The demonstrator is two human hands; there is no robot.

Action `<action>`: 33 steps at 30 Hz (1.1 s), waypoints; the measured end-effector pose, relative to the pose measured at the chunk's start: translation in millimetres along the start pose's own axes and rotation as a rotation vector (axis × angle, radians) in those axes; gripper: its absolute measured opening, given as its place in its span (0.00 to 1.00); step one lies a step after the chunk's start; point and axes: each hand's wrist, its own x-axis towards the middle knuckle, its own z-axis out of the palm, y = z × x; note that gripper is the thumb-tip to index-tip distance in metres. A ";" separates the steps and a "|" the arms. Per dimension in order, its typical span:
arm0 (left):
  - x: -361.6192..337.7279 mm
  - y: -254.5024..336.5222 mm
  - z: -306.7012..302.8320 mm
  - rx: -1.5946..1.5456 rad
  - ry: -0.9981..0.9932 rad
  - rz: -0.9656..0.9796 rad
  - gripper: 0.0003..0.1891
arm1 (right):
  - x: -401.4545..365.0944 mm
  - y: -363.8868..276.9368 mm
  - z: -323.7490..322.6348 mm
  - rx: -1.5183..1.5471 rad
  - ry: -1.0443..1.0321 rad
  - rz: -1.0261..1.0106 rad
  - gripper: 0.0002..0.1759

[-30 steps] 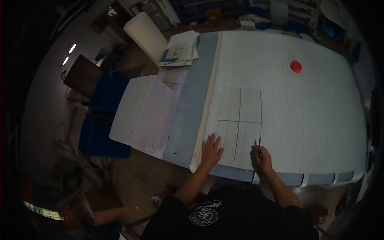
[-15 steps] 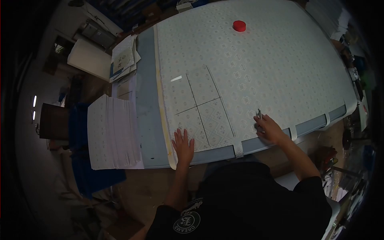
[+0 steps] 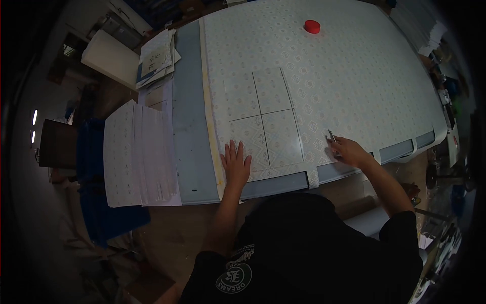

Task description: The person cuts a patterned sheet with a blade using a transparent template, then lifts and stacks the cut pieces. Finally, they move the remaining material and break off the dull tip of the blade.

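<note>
A patterned pale sheet (image 3: 354, 86) covers a large grey-blue table. On its near left part lies a clear, glossy flat plate (image 3: 284, 133) marked with black crossing lines. My left hand (image 3: 236, 166) rests flat with fingers apart at the plate's lower left corner, near the sheet's yellowish left edge. To the right of the plate, my right hand (image 3: 349, 151) is closed around a slim metallic tool (image 3: 331, 136), its tip pointing up and away. Most of the tool is hidden by the fingers, so its exact kind cannot be made out.
A red round object (image 3: 312, 27) sits on the far part of the sheet. A tall stack of patterned sheets (image 3: 142, 157) stands at the left, with loose papers (image 3: 156, 61) behind it. Strips of the sheet hang over the table's grey front edge (image 3: 278, 185). Blue bins (image 3: 109, 220) are below left.
The whole view has shifted, so the table and sheet appear higher in the picture. Both hands keep about the same places relative to the plate, the right one still holding the slim tool.
</note>
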 end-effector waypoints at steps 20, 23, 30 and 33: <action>-64.3 -10.9 -19.8 -0.001 -0.018 0.013 0.38 | 56.7 -138.8 110.5 0.325 0.562 0.101 0.27; -74.8 -10.9 -16.2 -0.050 0.006 -0.007 0.36 | 56.0 -135.8 117.2 0.232 0.586 0.051 0.24; -72.2 -9.7 -17.8 -0.077 0.087 0.012 0.34 | 55.8 -132.7 120.8 0.335 0.520 0.105 0.21; -73.1 -10.7 -17.1 -0.076 0.078 0.002 0.34 | 58.4 -133.4 118.0 0.247 0.546 0.073 0.38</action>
